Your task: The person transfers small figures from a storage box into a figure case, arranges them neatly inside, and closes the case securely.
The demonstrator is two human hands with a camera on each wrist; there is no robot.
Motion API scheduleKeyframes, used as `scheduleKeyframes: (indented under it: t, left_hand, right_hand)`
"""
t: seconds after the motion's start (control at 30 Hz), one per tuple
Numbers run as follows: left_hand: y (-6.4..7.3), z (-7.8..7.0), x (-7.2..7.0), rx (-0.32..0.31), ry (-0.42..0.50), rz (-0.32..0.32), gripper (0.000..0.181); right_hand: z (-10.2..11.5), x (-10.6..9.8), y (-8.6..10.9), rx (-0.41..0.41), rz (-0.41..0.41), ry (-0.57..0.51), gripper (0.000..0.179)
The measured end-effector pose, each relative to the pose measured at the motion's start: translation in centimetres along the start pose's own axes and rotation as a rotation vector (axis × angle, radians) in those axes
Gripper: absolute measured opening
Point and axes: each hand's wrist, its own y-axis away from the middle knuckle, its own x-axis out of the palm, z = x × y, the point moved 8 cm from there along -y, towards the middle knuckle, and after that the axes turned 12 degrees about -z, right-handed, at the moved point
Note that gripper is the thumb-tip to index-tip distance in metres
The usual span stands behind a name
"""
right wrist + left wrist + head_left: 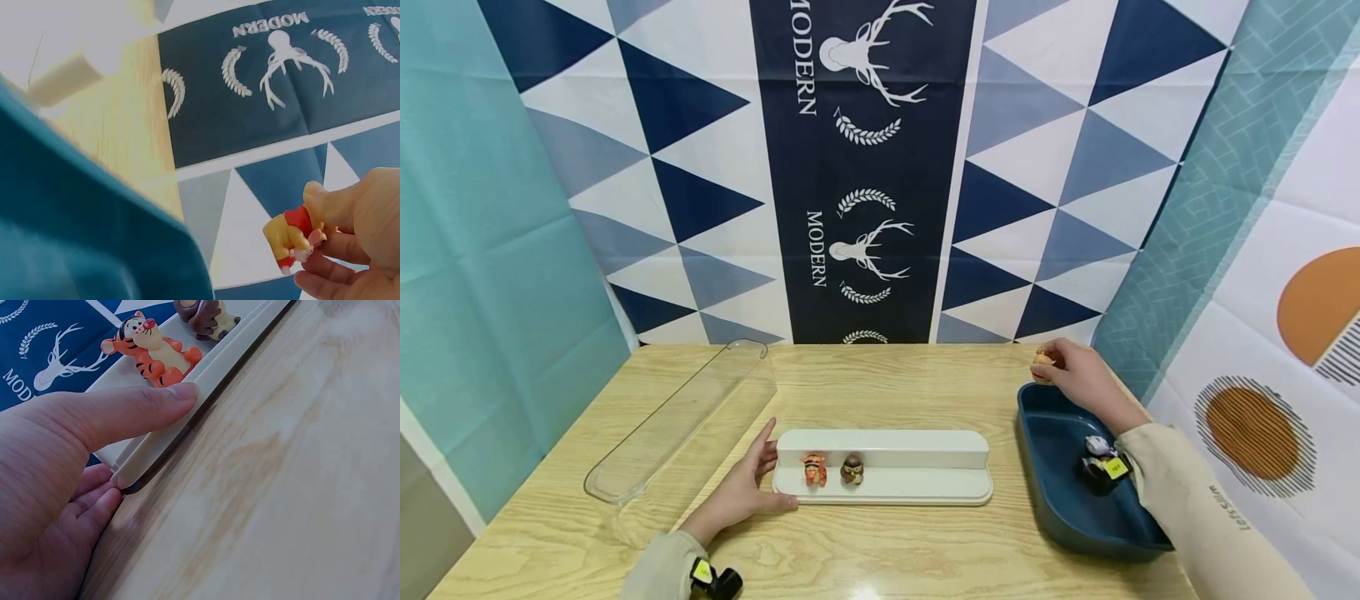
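Note:
A small yellow bear figurine in a red shirt [287, 236] is pinched between the thumb and fingers of my right hand [1078, 375], just above the far rim of the dark blue bin [1052, 508]. My left hand [748, 487] grips the left end of a long white stepped tray [917, 483], thumb along its front edge and fingers at the end. On the tray's lower step sit an orange striped tiger figurine [159, 353] and, to its right, a brown owl figurine [852, 470].
A long clear plastic cover [677, 425] lies on the wooden table [880, 550] at the left. Inside the bin is a small white and purple figurine [1097, 446], partly hidden by the right wrist's camera. Patterned cloths hang behind and at both sides.

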Motion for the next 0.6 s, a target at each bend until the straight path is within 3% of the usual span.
scheduleKeyframes:
  t: [0.6]
  left_hand:
    - [-0.1,0.1,0.0,0.003,-0.017,-0.011,0.127]
  right_hand:
    - [3.8,3.1,0.6,0.135,0.056,-0.263,0.03]
